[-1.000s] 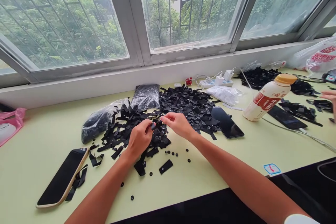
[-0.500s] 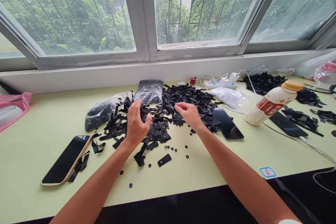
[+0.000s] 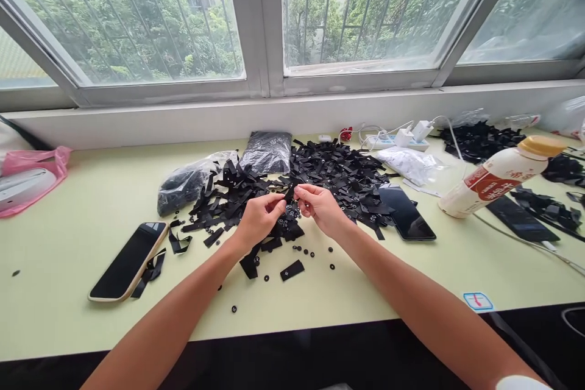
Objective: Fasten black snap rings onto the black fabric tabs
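Closed to fingertip pinches at left hand (image 3: 260,219) and right hand (image 3: 323,212), near loose black fabric strips (image 3: 338,173); cannot tell exact contents of either pinch.

Bare hands (image 3: 259,219), bare forearms (image 3: 183,304); right arm (image 3: 411,280) edged by a white sleeve (image 3: 521,383), perhaps

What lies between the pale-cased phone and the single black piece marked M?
In the head view, between the phone and the M-marked piece: loose black strips, the left forearm crossing, a dark piece and a small black ring.
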{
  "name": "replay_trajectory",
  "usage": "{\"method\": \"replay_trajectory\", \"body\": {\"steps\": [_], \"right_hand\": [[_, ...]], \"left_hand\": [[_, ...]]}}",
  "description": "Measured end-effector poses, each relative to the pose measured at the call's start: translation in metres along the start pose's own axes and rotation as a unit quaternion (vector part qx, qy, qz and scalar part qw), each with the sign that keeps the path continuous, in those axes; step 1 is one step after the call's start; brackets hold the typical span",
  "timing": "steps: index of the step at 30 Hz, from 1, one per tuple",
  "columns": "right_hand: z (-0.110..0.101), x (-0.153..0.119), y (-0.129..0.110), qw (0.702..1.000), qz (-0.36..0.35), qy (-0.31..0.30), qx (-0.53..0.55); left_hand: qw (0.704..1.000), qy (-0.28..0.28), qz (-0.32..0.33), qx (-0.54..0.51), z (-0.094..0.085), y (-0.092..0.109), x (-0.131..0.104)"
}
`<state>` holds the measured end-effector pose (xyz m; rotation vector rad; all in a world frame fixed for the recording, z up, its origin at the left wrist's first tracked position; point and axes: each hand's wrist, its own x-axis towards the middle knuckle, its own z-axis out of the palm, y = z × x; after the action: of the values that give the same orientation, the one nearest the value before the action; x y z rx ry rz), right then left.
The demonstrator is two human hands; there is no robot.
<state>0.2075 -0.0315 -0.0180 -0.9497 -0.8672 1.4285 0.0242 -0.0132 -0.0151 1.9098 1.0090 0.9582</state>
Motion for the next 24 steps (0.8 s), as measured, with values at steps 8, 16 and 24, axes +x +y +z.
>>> {"method": "replay_trajectory", "body": {"steps": [8, 16, 24], "right_hand": [[0.002, -0.006, 0.005, 0.882, -0.251, 0.101, -0.387], [-0.004, -0.004, 0.015, 0.798, -0.301, -0.054, -0.52], [0.004, -0.007, 0.014, 0.742, -0.299, -0.015, -0.6]], "left_hand": [[0.999, 0.005, -0.023, 0.028, -0.002, 0.0, 0.0], [0.997, -0.071, -0.001, 0.027, -0.004, -0.002, 0.0], [0.983, -0.125, -0.056, -0.123, -0.002, -0.002, 0.001]]}}
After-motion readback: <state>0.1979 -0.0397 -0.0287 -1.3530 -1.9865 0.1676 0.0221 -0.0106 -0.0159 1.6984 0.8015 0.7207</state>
